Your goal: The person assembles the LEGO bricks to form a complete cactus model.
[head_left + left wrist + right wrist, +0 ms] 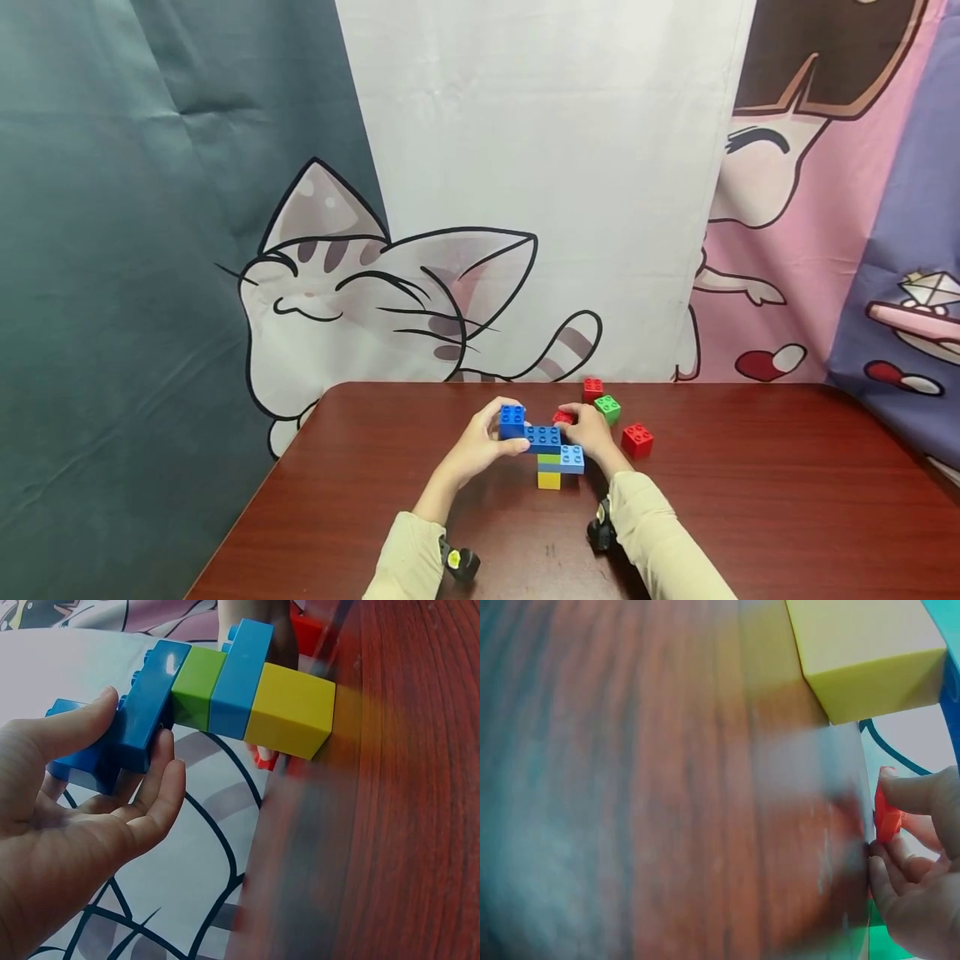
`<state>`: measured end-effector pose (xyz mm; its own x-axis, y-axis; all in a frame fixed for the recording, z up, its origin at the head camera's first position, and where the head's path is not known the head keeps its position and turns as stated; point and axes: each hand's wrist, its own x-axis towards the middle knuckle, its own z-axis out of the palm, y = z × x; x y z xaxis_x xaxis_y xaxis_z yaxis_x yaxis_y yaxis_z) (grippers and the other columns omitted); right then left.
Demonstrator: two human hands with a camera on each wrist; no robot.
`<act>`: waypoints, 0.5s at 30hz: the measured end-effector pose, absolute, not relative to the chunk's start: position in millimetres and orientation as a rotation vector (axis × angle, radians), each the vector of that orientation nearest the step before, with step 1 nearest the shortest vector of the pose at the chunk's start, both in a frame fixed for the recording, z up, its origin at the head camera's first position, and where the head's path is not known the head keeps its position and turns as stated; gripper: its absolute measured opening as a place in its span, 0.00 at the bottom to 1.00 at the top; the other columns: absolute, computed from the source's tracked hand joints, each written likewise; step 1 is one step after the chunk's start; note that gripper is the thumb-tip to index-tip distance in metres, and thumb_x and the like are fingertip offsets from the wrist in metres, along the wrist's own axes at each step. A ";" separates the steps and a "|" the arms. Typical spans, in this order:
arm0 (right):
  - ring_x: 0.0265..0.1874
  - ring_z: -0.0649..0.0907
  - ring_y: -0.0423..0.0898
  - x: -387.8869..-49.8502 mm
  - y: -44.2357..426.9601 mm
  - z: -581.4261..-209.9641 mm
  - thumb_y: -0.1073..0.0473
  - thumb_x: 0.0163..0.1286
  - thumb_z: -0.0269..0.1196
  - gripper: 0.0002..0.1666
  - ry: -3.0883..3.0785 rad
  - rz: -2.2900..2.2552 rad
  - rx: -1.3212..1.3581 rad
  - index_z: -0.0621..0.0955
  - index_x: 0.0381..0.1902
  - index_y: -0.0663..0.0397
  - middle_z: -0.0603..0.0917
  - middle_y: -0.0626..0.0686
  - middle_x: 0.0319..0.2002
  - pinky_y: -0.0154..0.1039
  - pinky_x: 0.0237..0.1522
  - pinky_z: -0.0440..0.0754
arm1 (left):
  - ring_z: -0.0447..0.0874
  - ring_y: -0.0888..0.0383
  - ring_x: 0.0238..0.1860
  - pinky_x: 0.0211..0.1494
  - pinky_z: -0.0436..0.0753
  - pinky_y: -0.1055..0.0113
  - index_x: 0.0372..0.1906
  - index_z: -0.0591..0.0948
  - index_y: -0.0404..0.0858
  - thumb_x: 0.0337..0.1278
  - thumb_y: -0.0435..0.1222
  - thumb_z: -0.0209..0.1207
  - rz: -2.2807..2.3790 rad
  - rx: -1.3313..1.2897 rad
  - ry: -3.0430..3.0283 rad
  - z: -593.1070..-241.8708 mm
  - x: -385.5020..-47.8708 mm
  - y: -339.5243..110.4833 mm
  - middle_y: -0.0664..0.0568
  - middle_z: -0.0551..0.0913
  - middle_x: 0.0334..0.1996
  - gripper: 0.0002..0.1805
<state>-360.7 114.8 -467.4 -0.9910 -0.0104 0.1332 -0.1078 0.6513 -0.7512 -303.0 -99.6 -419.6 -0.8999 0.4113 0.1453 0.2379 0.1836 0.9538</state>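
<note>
My left hand grips a stack of building bricks by its dark blue upper part, thumb on the near side. A small dark blue brick sits at the top left, on a longer dark blue brick. Below come a green brick, a light blue brick jutting right, and a yellow brick at the bottom. Behind the stack, my right hand pinches a red brick between thumb and fingers, close to the tabletop. The stack partly hides that red brick in the left wrist view.
To the right of my right hand lie a green brick and a red brick; another red brick is at the back edge. The brown wooden table meets a printed cloth backdrop behind.
</note>
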 end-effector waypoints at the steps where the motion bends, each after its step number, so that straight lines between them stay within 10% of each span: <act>1: 0.48 0.81 0.60 -360.1 115.6 -466.7 0.61 0.64 0.66 0.21 -2.743 1.268 0.083 0.81 0.53 0.64 0.84 0.66 0.50 0.55 0.55 0.79 | 0.82 0.46 0.52 0.52 0.85 0.52 0.62 0.68 0.38 0.59 0.33 0.63 1.808 0.643 2.303 -419.2 -303.1 -99.0 0.34 0.79 0.56 0.27; 15: 0.44 0.81 0.54 -349.5 116.5 -476.8 0.67 0.65 0.62 0.21 -2.589 1.684 -0.095 0.78 0.56 0.66 0.81 0.67 0.52 0.46 0.51 0.83 | 0.80 0.50 0.50 0.54 0.85 0.53 0.62 0.67 0.38 0.60 0.33 0.62 1.802 0.650 2.289 -420.8 -303.0 -99.4 0.35 0.77 0.56 0.26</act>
